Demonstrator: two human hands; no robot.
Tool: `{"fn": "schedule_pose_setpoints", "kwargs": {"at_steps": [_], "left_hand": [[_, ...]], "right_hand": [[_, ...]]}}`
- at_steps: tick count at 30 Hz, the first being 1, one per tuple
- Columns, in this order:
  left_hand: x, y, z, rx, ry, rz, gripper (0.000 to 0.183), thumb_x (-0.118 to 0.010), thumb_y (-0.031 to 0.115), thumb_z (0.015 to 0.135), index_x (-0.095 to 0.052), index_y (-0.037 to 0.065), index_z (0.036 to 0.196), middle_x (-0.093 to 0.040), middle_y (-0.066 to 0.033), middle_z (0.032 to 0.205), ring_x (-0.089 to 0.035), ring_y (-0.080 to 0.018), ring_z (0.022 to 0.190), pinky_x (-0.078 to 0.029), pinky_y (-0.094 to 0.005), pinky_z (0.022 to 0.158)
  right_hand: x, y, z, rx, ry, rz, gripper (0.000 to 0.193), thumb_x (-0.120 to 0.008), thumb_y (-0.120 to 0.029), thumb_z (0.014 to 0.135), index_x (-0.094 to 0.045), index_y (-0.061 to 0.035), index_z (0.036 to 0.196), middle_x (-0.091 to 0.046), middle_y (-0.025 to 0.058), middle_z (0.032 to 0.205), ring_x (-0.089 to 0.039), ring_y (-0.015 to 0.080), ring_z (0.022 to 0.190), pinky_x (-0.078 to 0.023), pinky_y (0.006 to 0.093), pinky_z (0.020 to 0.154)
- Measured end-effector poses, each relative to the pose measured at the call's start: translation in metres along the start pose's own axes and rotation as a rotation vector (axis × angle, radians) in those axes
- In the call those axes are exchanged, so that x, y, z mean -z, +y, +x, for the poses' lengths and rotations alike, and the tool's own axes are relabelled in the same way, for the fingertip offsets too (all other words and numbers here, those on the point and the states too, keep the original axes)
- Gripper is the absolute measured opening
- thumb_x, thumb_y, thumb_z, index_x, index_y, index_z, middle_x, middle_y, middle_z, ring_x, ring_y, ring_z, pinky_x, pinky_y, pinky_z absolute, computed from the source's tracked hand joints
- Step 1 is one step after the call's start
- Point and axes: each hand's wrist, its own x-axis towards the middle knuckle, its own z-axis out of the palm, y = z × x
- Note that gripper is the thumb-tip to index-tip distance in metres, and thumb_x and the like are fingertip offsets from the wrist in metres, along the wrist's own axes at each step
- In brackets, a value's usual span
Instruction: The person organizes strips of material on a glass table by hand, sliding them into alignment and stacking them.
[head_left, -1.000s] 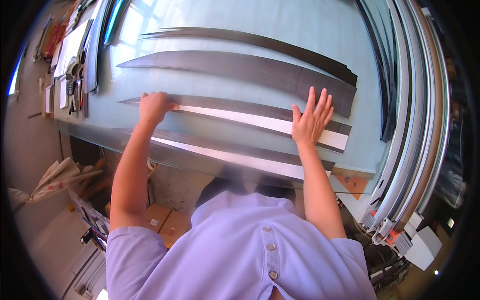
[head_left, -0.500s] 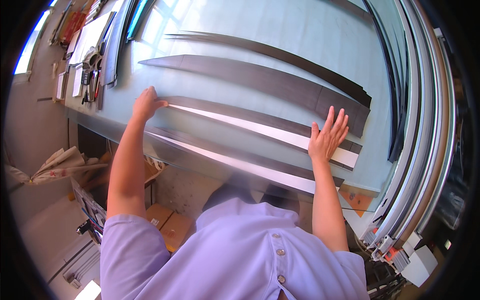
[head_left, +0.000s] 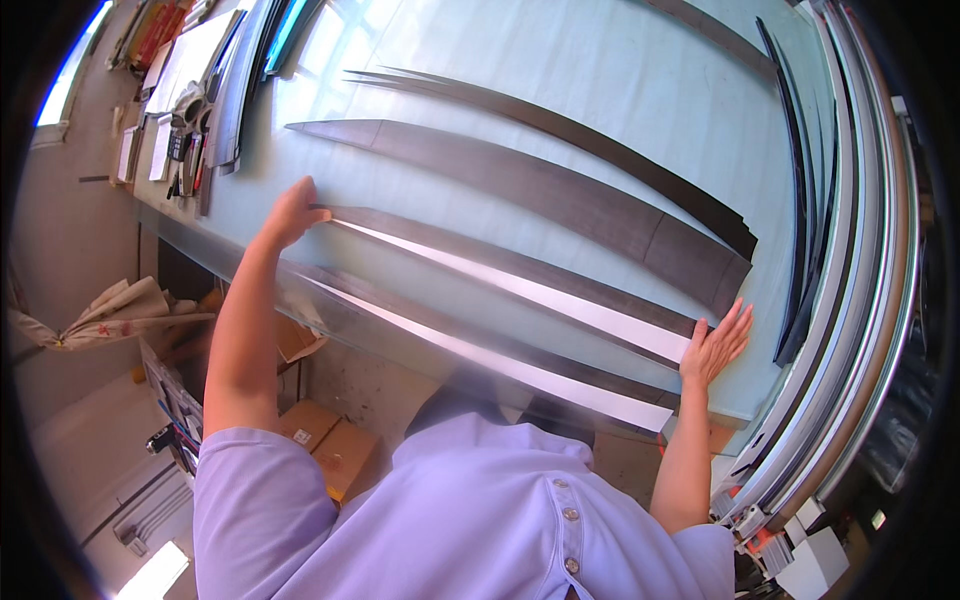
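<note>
A long dark grey strip with a white band along it [head_left: 520, 281] lies across the glass-like tabletop. My left hand [head_left: 294, 212] pinches its narrow left tip, thumb laid along the edge. At the strip's wide right end, my right hand [head_left: 712, 350] rests with fingers stretched out, covering the corner. Nearer my body, a similar dark strip with a white band [head_left: 520, 372] lies along the table's front edge. Beyond the held strip sits a wide, tapered dark grey piece [head_left: 500, 184], with a stack of narrow curved dark strips [head_left: 590, 133] behind it.
Metal rails [head_left: 860, 300] run along the table's right side, with black strips [head_left: 797, 200] lying beside them. Tools and papers [head_left: 185, 120] lie at the far left, next to stacked grey strips [head_left: 238, 110]. A cardboard box [head_left: 335, 445] stands on the floor below.
My right hand has slid right and nearer along the strip to its end. My left hand keeps its pinch at the tip. The view has shifted slightly.
</note>
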Motion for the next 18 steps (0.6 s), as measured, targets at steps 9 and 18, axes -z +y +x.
{"fn": "schedule_pose_setpoints", "kwargs": {"at_steps": [9, 18], "left_hand": [[-0.008, -0.028, 0.007, -0.121, 0.100, -0.096, 0.021, -0.073, 0.014, 0.085, -0.057, 0.003, 0.095, -0.058, -0.0139, 0.077, -0.055, -0.0243, 0.064, -0.047, -0.0395, 0.061], [-0.101, 0.076, -0.067, -0.689, 0.475, -0.044, 0.048, -0.083, 0.009, 0.075, -0.066, 0.007, 0.120, -0.065, -0.0138, 0.120, -0.059, -0.0351, 0.115, -0.048, -0.0427, 0.098]], "right_hand": [[-0.003, 0.006, -0.001, 0.004, 0.014, 0.054, 0.077, -0.042, -0.058, 0.101, -0.021, -0.0159, 0.162, -0.020, 0.0175, 0.166, -0.018, 0.0375, 0.154, -0.010, 0.0589, 0.121], [0.074, -0.037, -0.011, 0.302, -0.101, 0.392, 0.076, -0.087, -0.024, 0.069, -0.057, -0.0096, 0.137, -0.050, 0.0121, 0.147, -0.043, 0.0343, 0.139, -0.031, 0.0474, 0.114]]}}
